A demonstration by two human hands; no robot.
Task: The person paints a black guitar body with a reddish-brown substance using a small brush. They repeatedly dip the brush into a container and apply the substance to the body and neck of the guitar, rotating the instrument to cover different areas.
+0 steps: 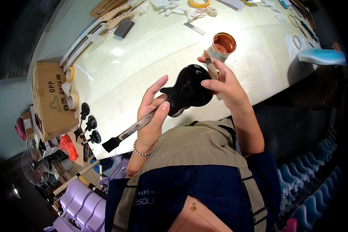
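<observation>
A small guitar with a glossy black body (193, 83) is held above the near part of the table. Its neck (139, 123) slopes down to the left and ends in a black headstock (111, 144). My left hand (154, 108) closes around the neck close to the body, thumb on top. My right hand (226, 83) grips a short pointed tool (211, 69) with a pale wrapped handle and an orange-stained tip, its thumb against the body's right edge. Just beyond that tip stands an open tin (223, 45) with orange-brown stuff inside.
A cardboard box (54, 104) and tape rolls (72, 101) are on the left, near several small black-headed stands (91, 123). Pale guitar necks (92, 33), a dark block (124, 28) and a flat blade (194, 28) lie farther back. A blue-handled object (321, 57) sits at right.
</observation>
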